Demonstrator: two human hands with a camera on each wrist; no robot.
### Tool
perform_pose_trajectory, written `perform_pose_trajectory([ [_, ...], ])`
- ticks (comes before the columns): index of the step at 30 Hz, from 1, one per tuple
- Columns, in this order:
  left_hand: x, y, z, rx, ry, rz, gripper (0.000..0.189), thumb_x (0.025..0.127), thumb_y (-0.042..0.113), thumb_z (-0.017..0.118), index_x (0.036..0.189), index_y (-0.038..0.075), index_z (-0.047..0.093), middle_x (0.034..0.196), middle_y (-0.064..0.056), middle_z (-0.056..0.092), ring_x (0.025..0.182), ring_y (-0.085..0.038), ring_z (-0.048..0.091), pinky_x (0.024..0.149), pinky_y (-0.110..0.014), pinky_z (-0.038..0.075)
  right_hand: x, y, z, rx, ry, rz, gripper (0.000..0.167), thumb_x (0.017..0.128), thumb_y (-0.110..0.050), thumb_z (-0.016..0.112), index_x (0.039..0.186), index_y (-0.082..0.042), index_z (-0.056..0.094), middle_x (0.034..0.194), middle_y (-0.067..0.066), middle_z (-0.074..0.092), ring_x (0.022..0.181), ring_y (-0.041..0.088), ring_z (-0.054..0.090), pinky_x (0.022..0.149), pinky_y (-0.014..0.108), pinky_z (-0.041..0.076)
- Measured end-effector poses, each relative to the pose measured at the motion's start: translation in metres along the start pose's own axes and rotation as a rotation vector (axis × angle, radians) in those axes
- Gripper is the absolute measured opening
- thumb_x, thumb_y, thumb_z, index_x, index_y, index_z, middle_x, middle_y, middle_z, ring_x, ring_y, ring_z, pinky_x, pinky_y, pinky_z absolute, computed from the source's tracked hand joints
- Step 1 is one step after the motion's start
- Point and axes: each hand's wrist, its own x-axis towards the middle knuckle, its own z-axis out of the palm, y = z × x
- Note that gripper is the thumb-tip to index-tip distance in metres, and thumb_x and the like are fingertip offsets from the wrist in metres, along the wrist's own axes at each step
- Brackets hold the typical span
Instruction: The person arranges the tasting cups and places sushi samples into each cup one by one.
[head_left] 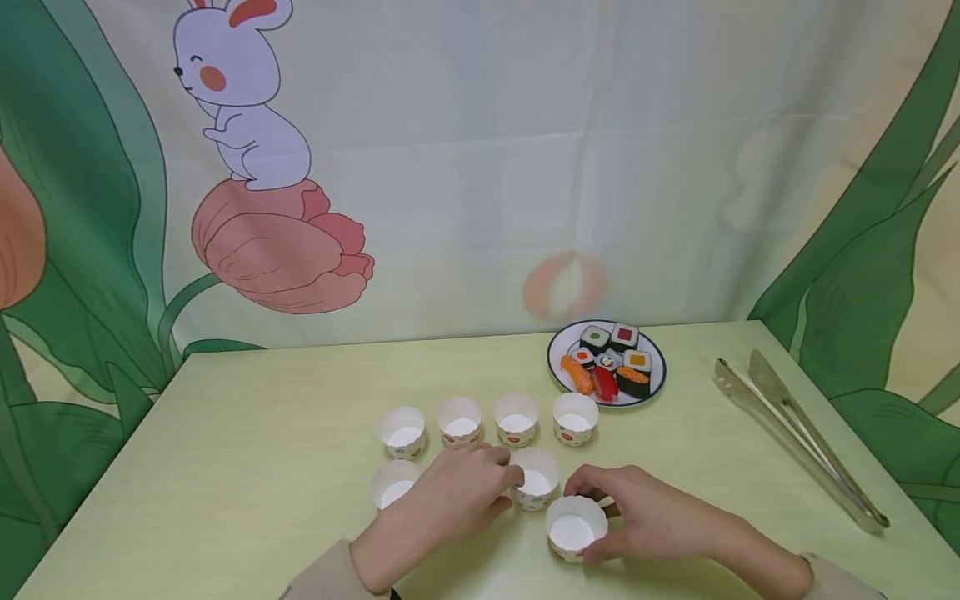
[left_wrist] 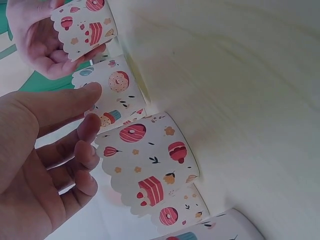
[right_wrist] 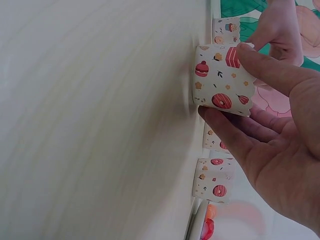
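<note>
My right hand holds a white paper baking cup between thumb and fingers, near the table's front. In the right wrist view this cup shows printed cakes and donuts. My left hand is at the left side of another baking cup. In the left wrist view, the left thumb overlaps that printed cup, and the fingers are loosely bent with a gap to the thumb. A larger-looking cup stands beside those fingers. One more cup is partly covered by the left forearm.
Behind the hands stands a row of several paper cups, from the left one to the right one. A plate of toy sushi lies at the back. Metal tongs lie at the right. A printed curtain hangs behind the table.
</note>
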Motion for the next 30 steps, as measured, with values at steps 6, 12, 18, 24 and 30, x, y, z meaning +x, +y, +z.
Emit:
perform_pose_trajectory([
  [6,-0.002,0.001,-0.002,-0.009,0.0,-0.009,0.019,0.082,0.026,0.088,0.096,0.02,0.076,0.083,0.006,0.061,0.076,-0.013,0.062,0.068,-0.029,0.051,0.0,0.0,0.0,-0.007,0.002,0.0,0.05,0.08,-0.029,0.091,0.119,-0.02,0.061,0.114,-0.009,0.066,0.11,0.016,0.063,0.095,0.037,0.054],
  [12,-0.003,0.0,-0.003,-0.018,0.0,-0.013,0.021,0.082,0.026,0.088,0.097,0.02,0.076,0.085,0.006,0.06,0.076,-0.012,0.062,0.066,-0.028,0.051,-0.001,-0.001,-0.001,-0.012,0.006,-0.006,0.05,0.08,-0.029,0.091,0.119,-0.02,0.061,0.114,-0.007,0.066,0.11,0.016,0.063,0.094,0.035,0.054],
  [18,-0.006,-0.001,-0.005,-0.019,0.009,-0.016,0.022,0.082,0.025,0.089,0.099,0.019,0.076,0.085,0.005,0.06,0.074,-0.013,0.06,0.062,-0.026,0.05,-0.001,-0.003,-0.004,-0.019,0.009,0.011,0.052,0.08,-0.029,0.091,0.121,-0.019,0.061,0.116,-0.007,0.066,0.111,0.017,0.063,0.094,0.034,0.054],
  [24,-0.008,-0.002,-0.007,-0.011,0.006,-0.025,0.024,0.082,0.023,0.089,0.101,0.019,0.076,0.087,0.005,0.059,0.077,-0.015,0.06,0.061,-0.026,0.05,-0.004,-0.004,-0.012,-0.02,0.028,0.004,0.052,0.081,-0.031,0.09,0.122,-0.016,0.061,0.116,-0.005,0.066,0.112,0.019,0.063,0.094,0.037,0.055],
  [30,-0.011,-0.003,-0.008,-0.01,0.005,-0.029,0.025,0.082,0.023,0.088,0.104,0.019,0.075,0.088,0.004,0.057,0.078,-0.015,0.057,0.06,-0.025,0.049,-0.006,0.001,-0.02,-0.036,0.059,-0.029,0.05,0.083,-0.03,0.089,0.121,-0.015,0.061,0.116,-0.003,0.066,0.111,0.019,0.064,0.092,0.034,0.055],
])
